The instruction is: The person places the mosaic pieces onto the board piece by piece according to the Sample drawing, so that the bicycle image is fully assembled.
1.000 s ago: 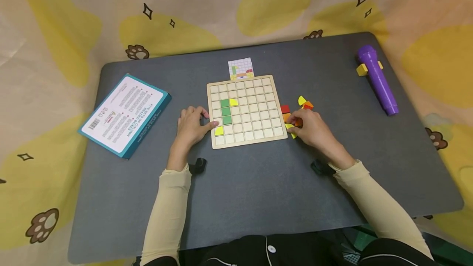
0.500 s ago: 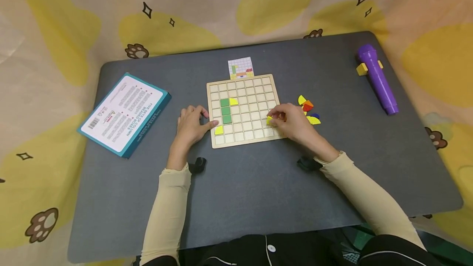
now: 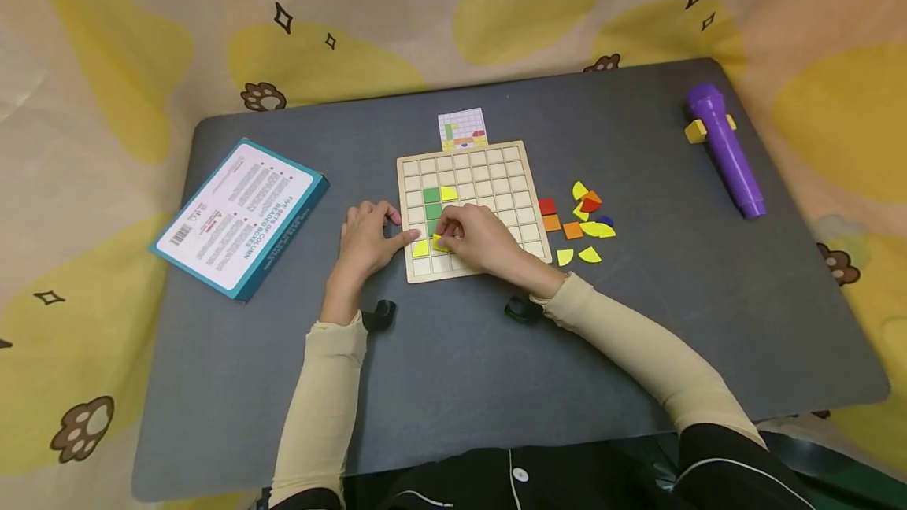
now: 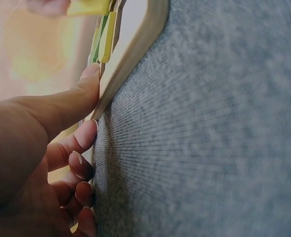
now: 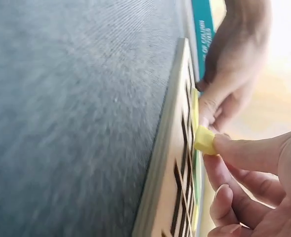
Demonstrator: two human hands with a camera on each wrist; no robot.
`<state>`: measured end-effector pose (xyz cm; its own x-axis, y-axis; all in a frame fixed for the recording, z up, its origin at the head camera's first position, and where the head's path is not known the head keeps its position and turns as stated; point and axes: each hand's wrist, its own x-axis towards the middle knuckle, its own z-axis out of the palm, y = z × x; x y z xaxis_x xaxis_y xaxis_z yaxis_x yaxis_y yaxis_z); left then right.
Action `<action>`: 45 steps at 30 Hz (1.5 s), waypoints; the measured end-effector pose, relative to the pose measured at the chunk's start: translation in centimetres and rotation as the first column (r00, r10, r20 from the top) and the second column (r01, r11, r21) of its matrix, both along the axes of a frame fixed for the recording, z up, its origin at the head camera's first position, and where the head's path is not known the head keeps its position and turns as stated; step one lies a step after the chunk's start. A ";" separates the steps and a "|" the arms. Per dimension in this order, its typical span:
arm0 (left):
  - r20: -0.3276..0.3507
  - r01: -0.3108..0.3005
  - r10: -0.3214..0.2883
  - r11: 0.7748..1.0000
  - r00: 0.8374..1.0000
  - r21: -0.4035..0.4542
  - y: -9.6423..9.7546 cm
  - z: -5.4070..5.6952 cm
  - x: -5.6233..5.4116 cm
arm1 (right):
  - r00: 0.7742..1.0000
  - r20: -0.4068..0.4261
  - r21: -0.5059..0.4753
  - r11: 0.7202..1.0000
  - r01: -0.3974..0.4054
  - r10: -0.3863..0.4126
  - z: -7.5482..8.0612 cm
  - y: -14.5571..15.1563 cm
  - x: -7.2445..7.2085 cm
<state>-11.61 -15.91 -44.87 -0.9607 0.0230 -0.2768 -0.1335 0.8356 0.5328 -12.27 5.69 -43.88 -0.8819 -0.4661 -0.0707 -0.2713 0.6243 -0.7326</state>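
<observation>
A wooden grid board (image 3: pixel 499 186) lies mid-table. My right hand (image 3: pixel 482 238) pinches a small yellow tile (image 5: pixel 204 140) between thumb and fingers, just over the board's lower left squares. Several green tiles (image 3: pixel 433 212) stand in a column there, partly covered by that hand. Beside the top green one is a yellow quarter-round tile (image 3: pixel 449 193), and a yellow square tile (image 3: pixel 420 249) sits in the leftmost column. At the board's left edge is my left hand (image 3: pixel 368 236), its straight thumb resting on the rim and a fingertip touching the side.
Right of the board lie loose yellow tiles (image 3: pixel 598 230), red tiles (image 3: pixel 546 206), orange tiles (image 3: pixel 572 230) and a blue tile (image 3: pixel 605 220). A printed pattern card (image 3: pixel 462 129) touches the board's far edge. A teal box (image 3: pixel 237 219) lies left; a purple microphone (image 3: pixel 724 149) lies far right.
My right hand has picked up a yellow tile from the loose pieces and carried it leftward across the board to the lower left squares. The left hand has stayed at the board's edge.
</observation>
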 end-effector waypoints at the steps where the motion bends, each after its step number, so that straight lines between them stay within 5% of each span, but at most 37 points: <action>1: 0.002 0.002 -0.002 1.000 1.000 0.000 0.0 0.0 0.0 | 1.000 -0.003 0.020 1.000 -0.006 0.006 -0.1 -0.3 0.0; 13: -0.006 0.006 -0.006 1.000 1.000 -0.001 0.0 0.2 0.0 | 1.000 -0.020 0.126 0.992 0.009 -0.007 0.0 -0.6 0.1; 23: -0.004 -0.002 0.002 1.000 1.000 0.001 0.0 0.0 0.1 | 0.997 -0.021 0.068 0.995 0.079 -0.078 -0.4 6.5 2.2; 33: 0.003 -0.009 0.009 1.000 1.000 0.013 0.2 -0.1 0.2 | 0.961 -0.058 0.045 0.961 0.272 -0.269 -0.8 14.3 5.3; 45: 0.004 -0.014 0.014 1.000 1.000 0.000 0.2 0.0 0.2 | 0.948 -0.074 0.102 0.944 0.315 -0.308 -0.9 16.0 6.5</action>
